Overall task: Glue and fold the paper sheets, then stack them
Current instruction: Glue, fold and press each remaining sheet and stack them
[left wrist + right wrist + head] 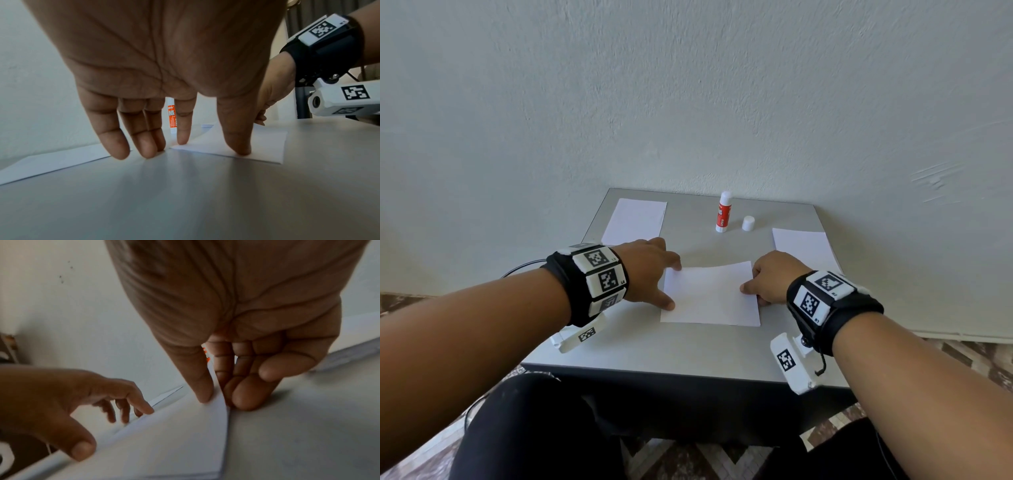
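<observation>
Small grey table (688,356) with a smooth matte top is standing pushed against a pale, rough-plastered wall (688,85); patterned brown floor (979,359) is showing at the sides. The person's legs in dark clothing are sitting under the near edge.

Center sheet (710,296), thin white paper, rectangular, is lying mid-table with its far edge bowing up slightly. The right wrist view shows it doubled, with layered edges at the near corner.

Left hand (650,270) is spreading wide, fingers straight, thumb tip and index tip pressing the sheet's left edge; remaining fingertips (121,154) are resting on the table just beside the paper. Right hand (767,279) is pinching the sheet's right edge, thumb on top, curled fingers (244,395) tucked behind the lifted edge.

Flat white paper (635,221) is lying at the far left corner; another white sheet (803,246) is sitting at the far right, well apart from the center one. Glue stick (723,212), a cylinder with an orange label, is standing upright near the wall, its white cap (748,223) sitting just beside it, off. Black wristbands with white marker tiles are sitting on both wrists.
</observation>
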